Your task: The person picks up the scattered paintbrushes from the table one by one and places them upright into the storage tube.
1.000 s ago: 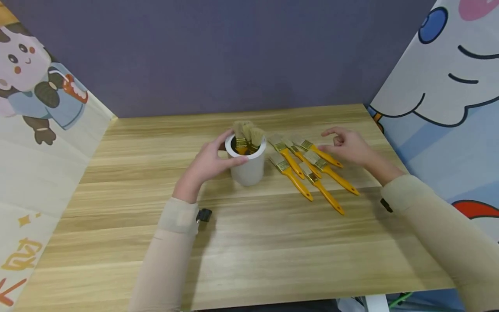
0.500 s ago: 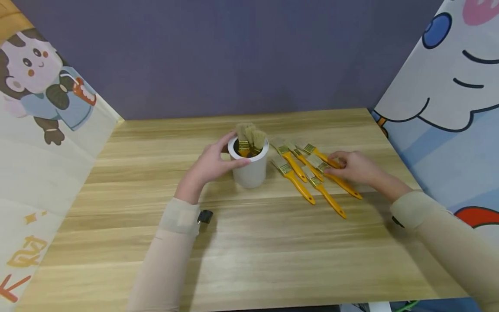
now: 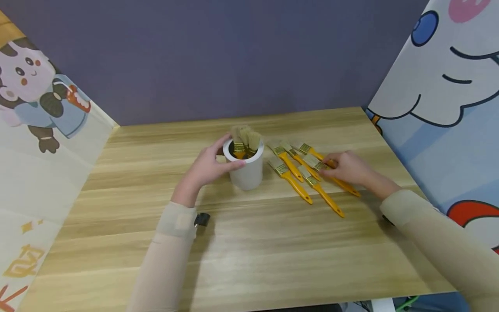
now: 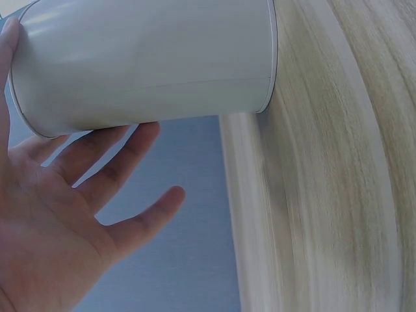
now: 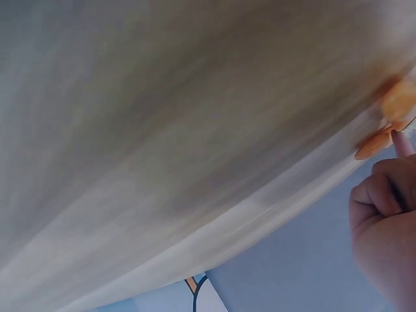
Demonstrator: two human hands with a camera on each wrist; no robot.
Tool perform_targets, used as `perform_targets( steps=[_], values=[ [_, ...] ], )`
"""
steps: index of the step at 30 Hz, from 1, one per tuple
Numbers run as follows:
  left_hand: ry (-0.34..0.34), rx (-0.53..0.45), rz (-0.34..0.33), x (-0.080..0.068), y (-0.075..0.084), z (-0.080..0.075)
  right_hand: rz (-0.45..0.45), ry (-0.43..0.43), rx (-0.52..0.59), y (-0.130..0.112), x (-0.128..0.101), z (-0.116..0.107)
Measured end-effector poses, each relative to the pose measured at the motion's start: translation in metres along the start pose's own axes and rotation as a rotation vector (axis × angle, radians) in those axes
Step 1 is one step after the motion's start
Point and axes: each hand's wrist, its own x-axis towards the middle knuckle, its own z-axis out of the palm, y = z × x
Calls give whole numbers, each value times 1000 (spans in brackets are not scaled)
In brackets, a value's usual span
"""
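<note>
My left hand (image 3: 205,168) holds a white cylindrical pot (image 3: 248,177), its thumb on the near rim and its fingers on the far side. Several paintbrushes (image 3: 244,137) stand in the pot with bristles up. In the left wrist view, fingers of the left hand (image 4: 62,214) touch the side of the pot (image 4: 143,62). To the right, my right hand (image 3: 348,168) pinches a yellow-handled paintbrush (image 3: 348,188) near its metal band, among other brushes on the table. The right wrist view catches only part of the right hand (image 5: 385,224) beside blurred orange handles (image 5: 373,145).
Between the pot and my right hand lie more loose paintbrushes (image 3: 298,190), bristles pointing away to the left. The wooden table (image 3: 249,251) meets a dark purple-blue back panel (image 3: 241,60). Cartoon-printed panels (image 3: 440,95) flank both sides.
My right hand has come down and nearer from above the back right brushes, and its fingers have closed on one paintbrush. The left hand stays at the pot.
</note>
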Motion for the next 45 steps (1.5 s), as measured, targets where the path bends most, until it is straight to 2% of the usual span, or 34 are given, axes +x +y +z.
perform_targets(
  steps=[8, 21, 25, 29, 34, 41, 45],
  values=[
    [2, -2, 2, 0, -6, 2, 60, -10, -107, -7, 7, 7],
    [10, 11, 11, 0, -1, 0, 90, 3, -160, -17, 12, 3],
    [7, 11, 13, 0, 0, 1, 89, 3, -120, -21, 12, -2],
    [10, 12, 8, -1, 1, 0, 95, 32, -49, -30, 12, -22],
    [11, 22, 0, -1, 2, 0, 98, 107, 10, -48, 11, -60],
    [16, 28, 6, 0, 1, 0, -2, 330, 166, -90, 4, -117],
    [15, 31, 10, 0, 0, 0, -73, 402, 306, -125, 4, -140]
  ],
)
